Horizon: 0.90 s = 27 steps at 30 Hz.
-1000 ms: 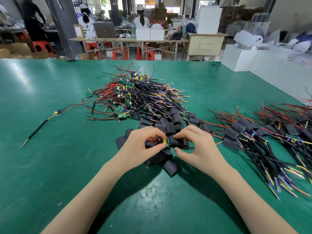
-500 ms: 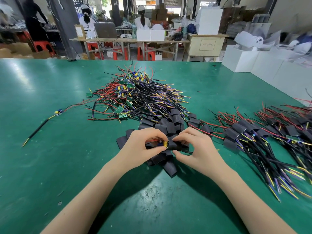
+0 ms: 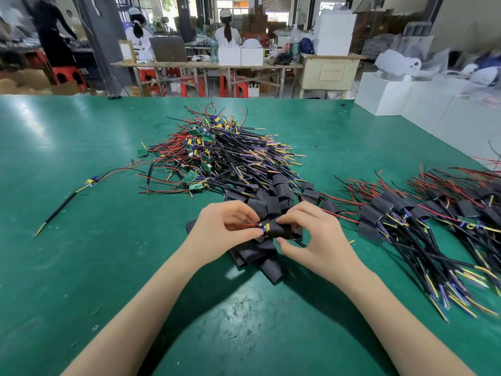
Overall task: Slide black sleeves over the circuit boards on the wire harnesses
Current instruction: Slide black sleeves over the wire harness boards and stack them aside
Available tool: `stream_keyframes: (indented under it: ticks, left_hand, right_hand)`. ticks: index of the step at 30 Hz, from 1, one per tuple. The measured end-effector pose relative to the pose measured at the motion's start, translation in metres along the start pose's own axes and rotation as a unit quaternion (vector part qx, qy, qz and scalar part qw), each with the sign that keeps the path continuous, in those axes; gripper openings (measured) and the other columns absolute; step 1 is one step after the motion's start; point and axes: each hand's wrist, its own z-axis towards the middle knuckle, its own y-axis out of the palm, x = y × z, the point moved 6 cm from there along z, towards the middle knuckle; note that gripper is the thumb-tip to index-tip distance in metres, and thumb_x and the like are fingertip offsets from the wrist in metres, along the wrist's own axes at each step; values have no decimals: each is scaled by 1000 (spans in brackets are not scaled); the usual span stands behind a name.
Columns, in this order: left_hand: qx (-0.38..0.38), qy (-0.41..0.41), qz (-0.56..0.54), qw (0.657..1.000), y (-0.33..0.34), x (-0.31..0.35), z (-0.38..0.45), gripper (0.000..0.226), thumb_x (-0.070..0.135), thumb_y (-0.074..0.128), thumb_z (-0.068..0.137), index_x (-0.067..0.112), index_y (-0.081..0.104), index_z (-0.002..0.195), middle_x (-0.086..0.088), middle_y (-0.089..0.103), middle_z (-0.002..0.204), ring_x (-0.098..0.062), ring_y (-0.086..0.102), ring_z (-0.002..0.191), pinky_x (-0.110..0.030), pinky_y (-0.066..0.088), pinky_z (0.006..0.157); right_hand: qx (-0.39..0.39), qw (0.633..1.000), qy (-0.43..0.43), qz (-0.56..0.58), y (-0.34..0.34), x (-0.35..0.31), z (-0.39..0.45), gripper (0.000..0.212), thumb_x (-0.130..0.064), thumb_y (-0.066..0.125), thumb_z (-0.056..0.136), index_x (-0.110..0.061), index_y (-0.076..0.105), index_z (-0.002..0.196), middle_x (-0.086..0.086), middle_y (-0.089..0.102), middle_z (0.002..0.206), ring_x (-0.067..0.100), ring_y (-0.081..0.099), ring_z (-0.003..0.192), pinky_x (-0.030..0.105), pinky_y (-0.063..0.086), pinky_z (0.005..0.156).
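You are working at a wide green-topped workbench (image 3: 81, 240) that is filling most of the frame, with a big tangled heap of unsleeved red, black, yellow and purple wire harnesses (image 3: 225, 158) lying at centre, just above your hands, and rows of already sleeved harnesses (image 3: 423, 221) fanning out toward the right edge. A loose pile of flat black tube sleeves (image 3: 260, 253) is lying directly under and just beyond your hands in the middle of the frame. Your left hand (image 3: 222, 229) is pinching the red-wire end of one harness, thumb and forefinger closed on it, while your right hand (image 3: 311, 237) is gripping a single black sleeve (image 3: 279, 230), fingers curled over its top and thumb beneath. Between the two hands, at the sleeve's left mouth, the small circuit board with its yellow and blue components (image 3: 265, 228) is only just showing, so you seem to be in the middle of the sliding step, with the board mostly swallowed. The next move probably calls for you drawing the sleeve leftward, or feeding the board rightward, until the yellow part is covered, keeping the mouth open so the components are not snagging the edge.
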Motion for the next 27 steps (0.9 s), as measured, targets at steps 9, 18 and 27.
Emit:
stream_keyframes:
  ticks: [9, 18, 27]
  left_hand:
    - [-22, 6, -22, 999, 7, 0, -3, 19, -2, 81, 73, 6, 72, 87, -3, 76, 83, -9, 70, 73, -19, 54, 74]
    - [-20, 10, -14, 1000, 8, -2, -2, 25, -2, 78, 75, 18, 71, 87, 0, 75, 85, -12, 71, 77, -24, 56, 77]
    - [-26, -3, -8, 1000, 9, -5, 0, 27, 9, 76, 71, 27, 68, 89, -2, 71, 86, -13, 68, 78, -25, 56, 78]
  right_hand:
    - [-11, 1000, 0, -3, 5, -4, -2, 26, -17, 77, 73, -12, 70, 97, -2, 61, 92, 12, 56, 83, 26, 48, 75]
    - [4, 1000, -3, -17, 5, -8, -2, 26, -14, 77, 73, -10, 72, 98, 1, 63, 93, 17, 58, 87, 32, 51, 75]
    - [-5, 1000, 24, -18, 6, -2, -1, 37, -27, 80, 73, -18, 70, 107, -4, 62, 94, 16, 57, 91, 30, 47, 81]
